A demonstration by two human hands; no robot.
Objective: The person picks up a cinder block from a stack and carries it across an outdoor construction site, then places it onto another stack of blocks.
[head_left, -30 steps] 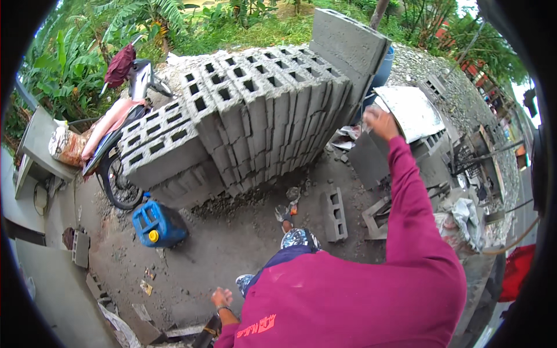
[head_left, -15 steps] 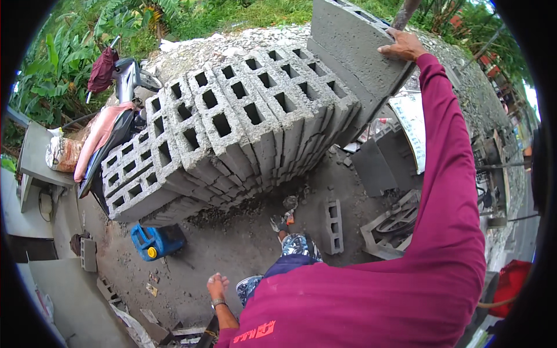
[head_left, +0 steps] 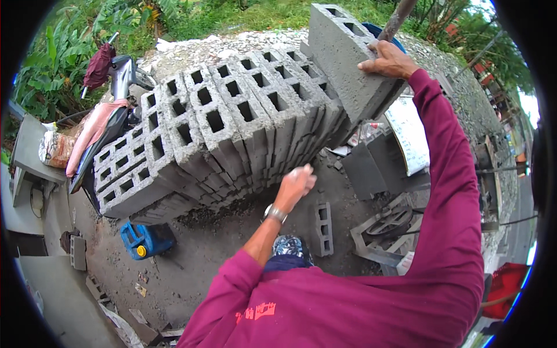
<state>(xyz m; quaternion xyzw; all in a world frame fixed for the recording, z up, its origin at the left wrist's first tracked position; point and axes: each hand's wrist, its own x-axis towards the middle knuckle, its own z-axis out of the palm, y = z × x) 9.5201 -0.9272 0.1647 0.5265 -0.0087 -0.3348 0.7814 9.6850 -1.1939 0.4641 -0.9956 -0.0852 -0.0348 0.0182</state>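
Observation:
A tall stack of grey hollow concrete blocks (head_left: 203,124) stands across the middle of the view, its top rows showing rectangular holes. At its right end one concrete block (head_left: 342,64) sits higher than the others. My right hand (head_left: 390,60) grips that block's upper edge, arm stretched out, beside a thick pole (head_left: 399,17). My left hand (head_left: 295,187) hangs in front of the stack's near face, fingers curled with nothing seen in them. It looks apart from the blocks. The underside of the gripped block is partly hidden.
On the ground at left lies a blue jerrycan (head_left: 146,240) with a yellow cap. A single hollow block (head_left: 324,229) stands near my legs. To the right are grey slabs (head_left: 371,168) and a broken frame (head_left: 386,229). A motorcycle (head_left: 122,75) is parked behind the stack's left end.
My left hand has risen from low beside my leg to the front of the stack. The block under my right hand sits slightly lower against the stack. The whole view has shifted a little.

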